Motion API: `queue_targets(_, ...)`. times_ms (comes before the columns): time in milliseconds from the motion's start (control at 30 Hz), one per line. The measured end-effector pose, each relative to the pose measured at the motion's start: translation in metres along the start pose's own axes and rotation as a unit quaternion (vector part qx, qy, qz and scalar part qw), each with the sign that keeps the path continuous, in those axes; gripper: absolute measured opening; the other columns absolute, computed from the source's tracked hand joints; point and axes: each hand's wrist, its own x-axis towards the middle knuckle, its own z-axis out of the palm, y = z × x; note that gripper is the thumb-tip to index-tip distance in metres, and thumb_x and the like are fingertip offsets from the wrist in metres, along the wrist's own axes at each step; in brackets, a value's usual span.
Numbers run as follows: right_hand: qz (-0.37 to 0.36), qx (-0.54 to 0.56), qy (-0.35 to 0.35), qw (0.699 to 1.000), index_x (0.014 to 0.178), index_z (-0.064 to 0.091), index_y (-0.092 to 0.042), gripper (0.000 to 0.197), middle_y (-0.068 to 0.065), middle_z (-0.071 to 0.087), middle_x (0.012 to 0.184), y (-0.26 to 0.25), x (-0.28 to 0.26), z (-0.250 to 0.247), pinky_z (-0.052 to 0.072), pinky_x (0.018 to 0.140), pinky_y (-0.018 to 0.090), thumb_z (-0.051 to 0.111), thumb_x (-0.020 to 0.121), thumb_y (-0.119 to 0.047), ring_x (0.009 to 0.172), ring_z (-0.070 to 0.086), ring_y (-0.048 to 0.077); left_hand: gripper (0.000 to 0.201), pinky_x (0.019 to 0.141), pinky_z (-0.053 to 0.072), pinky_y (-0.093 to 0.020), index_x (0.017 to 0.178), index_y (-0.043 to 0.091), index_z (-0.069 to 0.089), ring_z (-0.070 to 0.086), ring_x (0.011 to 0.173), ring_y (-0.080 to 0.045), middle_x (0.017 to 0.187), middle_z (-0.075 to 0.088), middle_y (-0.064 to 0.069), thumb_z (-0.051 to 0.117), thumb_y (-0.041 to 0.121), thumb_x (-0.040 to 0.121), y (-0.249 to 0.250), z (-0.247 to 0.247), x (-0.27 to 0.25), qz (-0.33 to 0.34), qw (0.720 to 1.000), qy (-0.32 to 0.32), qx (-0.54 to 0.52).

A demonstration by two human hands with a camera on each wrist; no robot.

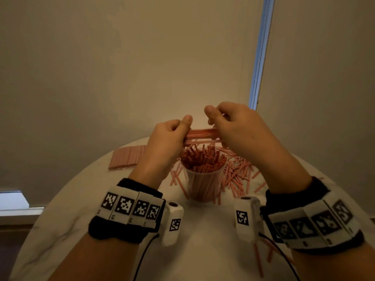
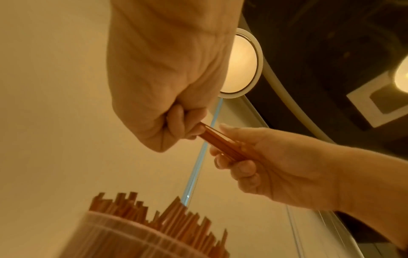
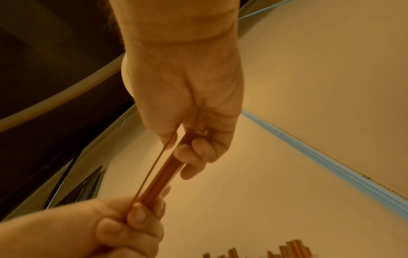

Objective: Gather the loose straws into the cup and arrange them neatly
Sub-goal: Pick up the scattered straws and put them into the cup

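Observation:
Both hands hold one bundle of red-and-white striped straws [image 1: 199, 133] level above the clear plastic cup [image 1: 203, 185], which is packed with upright straws. My left hand [image 1: 168, 138] grips the bundle's left end and my right hand [image 1: 233, 128] grips its right end. In the left wrist view the curled fingers of the left hand [image 2: 183, 125] close on the bundle [image 2: 223, 144], with the right hand [image 2: 264, 162] opposite. In the right wrist view one straw [image 3: 152, 167] bows away from the bundle [image 3: 165, 174] below the right hand [image 3: 194, 148]. Loose straws [image 1: 237, 173] lie scattered right of the cup.
The cup stands on a round white table [image 1: 203, 230]. A flat pack of straws [image 1: 127, 157] lies at the back left. A few stray straws [image 1: 259, 258] lie near the front right edge. A wall stands close behind the table.

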Motion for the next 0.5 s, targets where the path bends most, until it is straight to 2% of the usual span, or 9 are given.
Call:
queue_targets(100, 0.043, 0.099, -0.041, 0.993, 0.102, 0.061, -0.028, 0.050, -0.005, 0.075, 0.076, 0.000, -0.001, -0.002, 0.057, 0.057, 0.030, 0.049, 0.086, -0.074, 0.055, 0.070, 0.012, 0.037, 0.044, 0.035, -0.022, 0.082, 0.012, 0.063, 0.040, 0.045, -0.007, 0.059, 0.050, 0.003, 0.059, 0.045, 0.100, -0.002, -0.007, 0.005, -0.037, 0.990, 0.049, -0.127)
queue_targets(167, 0.049, 0.143, -0.057, 0.987, 0.109, 0.059, -0.028, 0.054, -0.003, 0.075, 0.077, -0.001, -0.002, 0.001, 0.055, 0.055, 0.028, 0.055, 0.082, -0.074, 0.056, 0.070, 0.015, 0.035, 0.043, 0.035, -0.019, 0.086, 0.010, 0.063, 0.040, 0.046, -0.006, 0.059, 0.052, 0.003, 0.058, 0.040, 0.101, -0.002, -0.005, 0.005, -0.051, 0.978, 0.054, -0.192)
queue_targets(300, 0.054, 0.261, 0.001, 0.964, 0.114, 0.057, -0.017, 0.048, -0.002, 0.068, 0.069, -0.001, 0.000, 0.013, 0.051, 0.050, 0.027, 0.067, 0.087, -0.055, 0.051, 0.060, 0.014, 0.035, 0.048, 0.032, -0.020, 0.094, 0.008, 0.063, 0.040, 0.048, -0.005, 0.058, 0.052, 0.005, 0.056, 0.041, 0.102, 0.000, 0.007, -0.002, -0.050, 0.976, 0.003, -0.212)
queue_targets(400, 0.107, 0.382, 0.016, 0.918, 0.120, 0.056, -0.011, 0.049, -0.003, 0.061, 0.065, 0.002, 0.002, 0.016, 0.045, 0.048, 0.026, 0.072, 0.088, -0.044, 0.050, 0.052, 0.010, 0.036, 0.047, 0.032, -0.020, 0.090, 0.011, 0.062, 0.037, 0.049, -0.007, 0.060, 0.051, 0.004, 0.055, 0.043, 0.102, 0.003, 0.014, -0.005, -0.039, 0.979, -0.010, -0.201)
queue_targets(433, 0.109, 0.398, 0.011, 0.911, 0.116, 0.059, -0.007, 0.044, -0.003, 0.060, 0.064, 0.004, 0.003, 0.016, 0.043, 0.048, 0.025, 0.071, 0.090, -0.040, 0.050, 0.051, 0.009, 0.036, 0.047, 0.032, -0.021, 0.087, 0.012, 0.062, 0.037, 0.049, -0.007, 0.061, 0.051, 0.004, 0.054, 0.044, 0.102, 0.004, 0.015, -0.005, -0.035, 0.980, -0.010, -0.198)
queue_targets(500, 0.084, 0.357, 0.019, 0.930, 0.101, 0.066, -0.004, 0.032, -0.003, 0.059, 0.061, 0.006, 0.002, 0.015, 0.043, 0.047, 0.023, 0.067, 0.094, -0.036, 0.048, 0.050, 0.009, 0.037, 0.053, 0.035, -0.024, 0.085, 0.015, 0.064, 0.042, 0.054, -0.009, 0.064, 0.057, 0.003, 0.054, 0.047, 0.101, 0.004, 0.013, -0.005, -0.028, 0.987, -0.015, -0.157)
